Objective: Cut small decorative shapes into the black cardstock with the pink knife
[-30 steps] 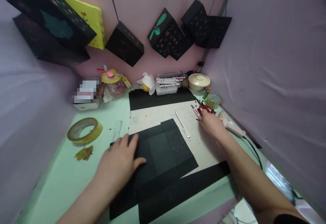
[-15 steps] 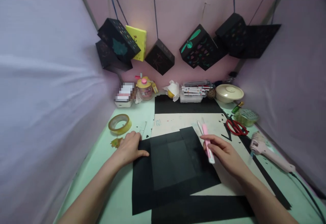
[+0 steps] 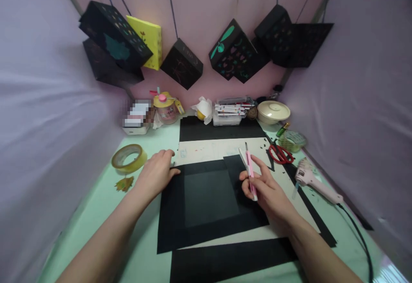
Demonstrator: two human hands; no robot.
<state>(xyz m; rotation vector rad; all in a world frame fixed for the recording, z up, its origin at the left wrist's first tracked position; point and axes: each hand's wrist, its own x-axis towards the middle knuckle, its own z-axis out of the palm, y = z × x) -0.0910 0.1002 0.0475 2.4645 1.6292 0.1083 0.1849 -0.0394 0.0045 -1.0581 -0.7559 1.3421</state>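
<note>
Away from the red scissors (image 3: 281, 153) now, the pink knife (image 3: 249, 167) is grasped by the right hand (image 3: 264, 186) above the black paper (image 3: 209, 199); the left hand (image 3: 156, 172), thumb and fingers parted, lies at the paper's far left corner.

Matt black paper sheet (image 3: 209, 199), smooth pink plastic craft knife (image 3: 249, 169)

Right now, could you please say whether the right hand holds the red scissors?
No, the right hand holds a pink craft knife, while the red scissors lie beyond it.

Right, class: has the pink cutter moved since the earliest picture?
Yes: the pink cutter moved left and nearer the camera, judged against the lidded cream bowl.
</note>
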